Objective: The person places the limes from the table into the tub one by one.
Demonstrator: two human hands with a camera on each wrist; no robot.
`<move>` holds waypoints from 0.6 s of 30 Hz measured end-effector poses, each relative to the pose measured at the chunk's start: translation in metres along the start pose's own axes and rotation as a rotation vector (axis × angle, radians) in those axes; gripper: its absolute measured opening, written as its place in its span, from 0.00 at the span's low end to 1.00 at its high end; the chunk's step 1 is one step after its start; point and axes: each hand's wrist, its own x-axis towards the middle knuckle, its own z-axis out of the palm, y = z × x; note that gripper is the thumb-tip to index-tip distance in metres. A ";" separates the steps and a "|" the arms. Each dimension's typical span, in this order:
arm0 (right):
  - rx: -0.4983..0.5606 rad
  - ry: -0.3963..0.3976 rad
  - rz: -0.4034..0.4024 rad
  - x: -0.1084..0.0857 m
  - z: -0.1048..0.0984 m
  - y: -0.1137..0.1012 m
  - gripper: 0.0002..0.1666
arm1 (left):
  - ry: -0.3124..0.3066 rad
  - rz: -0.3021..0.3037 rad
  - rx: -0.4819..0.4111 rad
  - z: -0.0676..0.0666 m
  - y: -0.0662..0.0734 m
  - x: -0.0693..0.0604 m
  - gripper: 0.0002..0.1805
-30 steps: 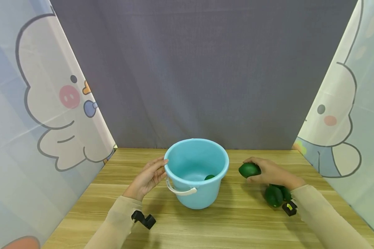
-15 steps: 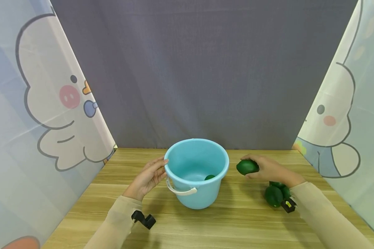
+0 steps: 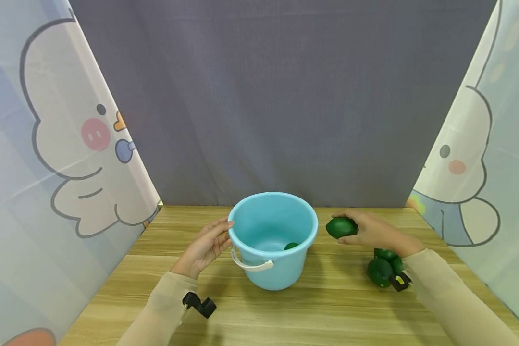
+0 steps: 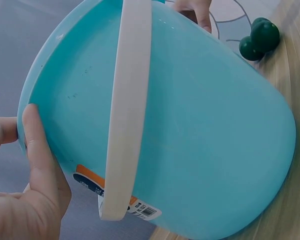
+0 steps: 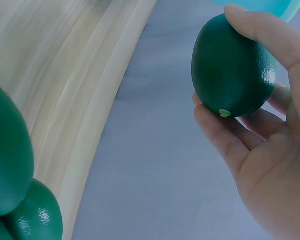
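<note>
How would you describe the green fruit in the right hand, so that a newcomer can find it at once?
Start from the light blue bucket standing on the wooden table. To its right, the right hand grips a smooth, dark green oval fruit. The clustered fruits lie on the table and a partly hidden fruit sits inside the bucket; only this one is held.

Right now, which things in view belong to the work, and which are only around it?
Seem part of the work:
right hand
held green fruit
light-blue bucket
green fruit inside
left hand, touching the bucket
green fruits on the table

Only around:
grey curtain
cartoon-printed cloths
black wrist devices
</note>
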 end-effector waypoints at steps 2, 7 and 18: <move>-0.003 0.004 -0.005 0.000 -0.001 -0.002 0.39 | -0.004 0.002 0.004 0.000 0.000 0.000 0.26; -0.010 0.009 -0.015 0.001 -0.003 -0.005 0.38 | -0.012 0.003 0.013 0.000 0.000 0.000 0.27; 0.004 0.036 -0.052 0.007 -0.007 -0.010 0.37 | 0.000 -0.002 -0.006 -0.001 0.000 0.000 0.26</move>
